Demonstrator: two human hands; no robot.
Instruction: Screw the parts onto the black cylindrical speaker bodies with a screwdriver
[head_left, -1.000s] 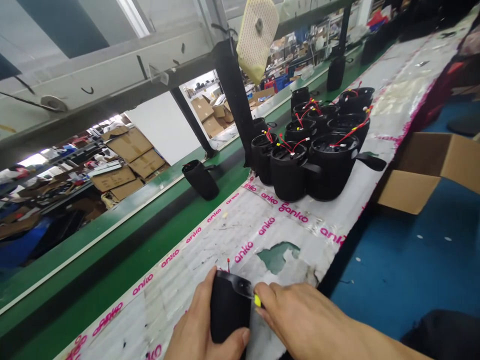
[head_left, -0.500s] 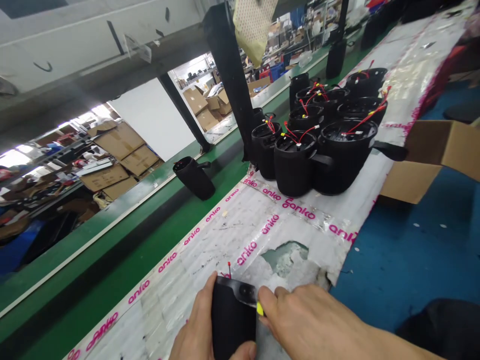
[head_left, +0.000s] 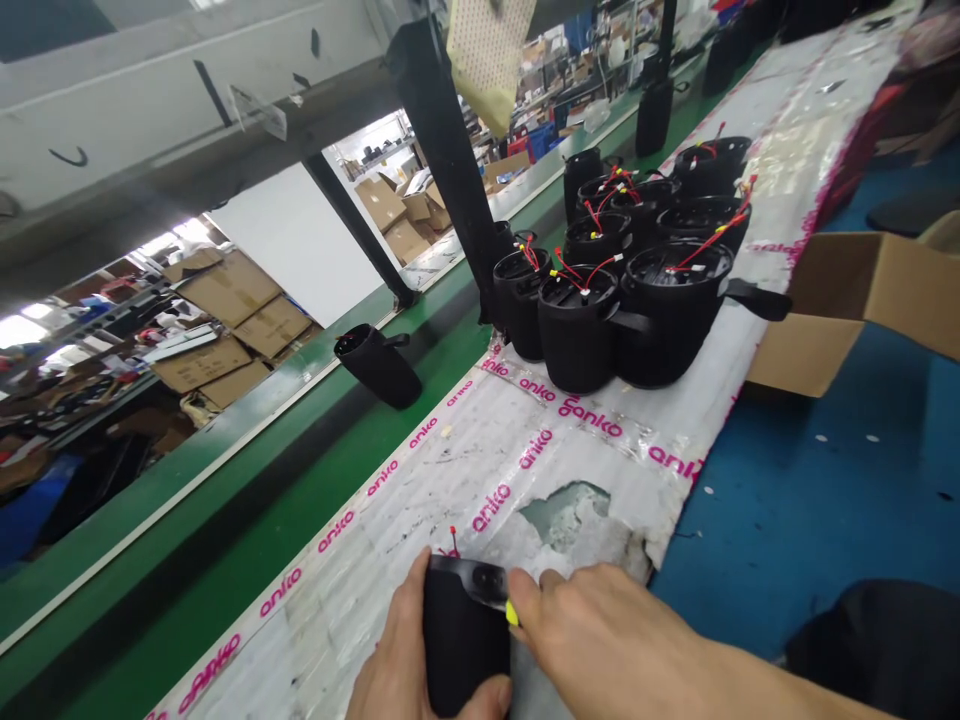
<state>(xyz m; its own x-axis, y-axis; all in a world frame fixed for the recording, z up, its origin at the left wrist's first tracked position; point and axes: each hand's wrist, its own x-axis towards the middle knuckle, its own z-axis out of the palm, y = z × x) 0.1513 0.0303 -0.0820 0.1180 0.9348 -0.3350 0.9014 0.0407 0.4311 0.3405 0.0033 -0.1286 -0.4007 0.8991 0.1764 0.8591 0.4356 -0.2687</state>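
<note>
A black fabric-covered speaker housing point(head_left: 466, 635) stands tilted at the near end of the padded bench, with a red-tipped wire point(head_left: 453, 540) poking up behind its rim. My left hand point(head_left: 401, 640) wraps round its left side, thumb across the front. Against the upper right rim, my right hand point(head_left: 592, 620) is closed with the thumb pressed in. A bit of yellow point(head_left: 512, 612) peeks out under that thumb; the fingers hide what it belongs to. Further along the bench, several similar black housings point(head_left: 577, 345) stand grouped, with red wires and small white and yellow plugs on top.
Left of the bench point(head_left: 420, 500) runs a green conveyor point(head_left: 300, 500), bearing a leaning black housing point(head_left: 379, 370). A dark post point(head_left: 442, 150) rises beside the housings. To the right are an open cardboard box point(head_left: 810, 350) and blue floor point(head_left: 795, 520). The bench cover has a torn patch point(head_left: 566, 512).
The view has shifted slightly, so the background sits a little further left. Both hands keep their hold at the housing, the right one still at the rim.
</note>
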